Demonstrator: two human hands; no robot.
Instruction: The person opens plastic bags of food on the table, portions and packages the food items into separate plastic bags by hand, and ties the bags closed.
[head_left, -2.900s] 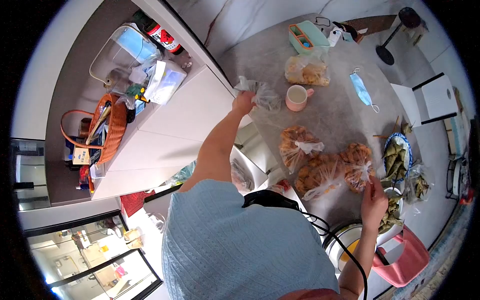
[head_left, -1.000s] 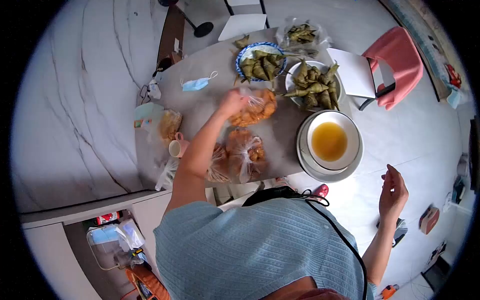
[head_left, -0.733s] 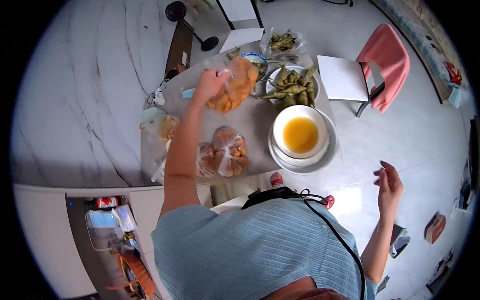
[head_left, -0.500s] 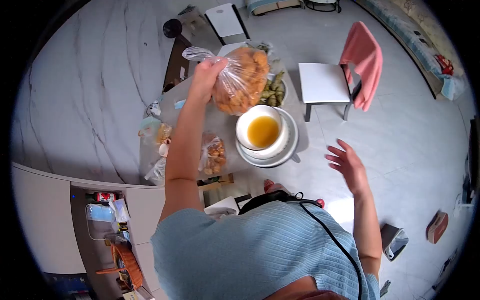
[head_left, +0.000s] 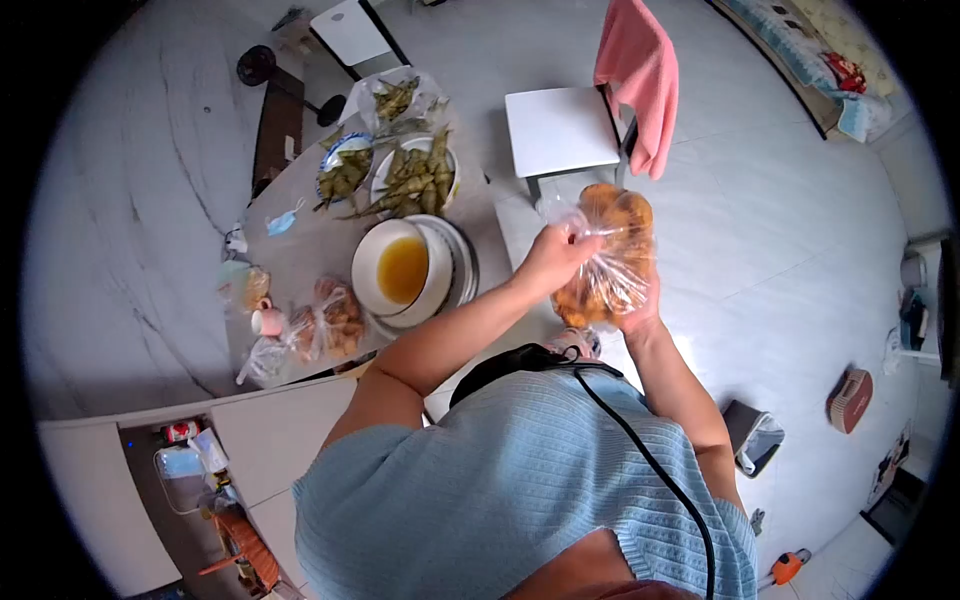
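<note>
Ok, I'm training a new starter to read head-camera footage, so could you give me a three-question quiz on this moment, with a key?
1. Which hand grips the gathered neck of the clear plastic bag?

2. True or false: the bowl atop the stacked dishes is empty.

3. What colour is the cloth over the back of the chair nearest the hands?
A) Green
B) Pink
C) Black

Key:
1. The left hand; the right hand is at the bag's other side, its fingers mostly hidden.
2. False; it holds a yellow liquid.
3. B.
</note>
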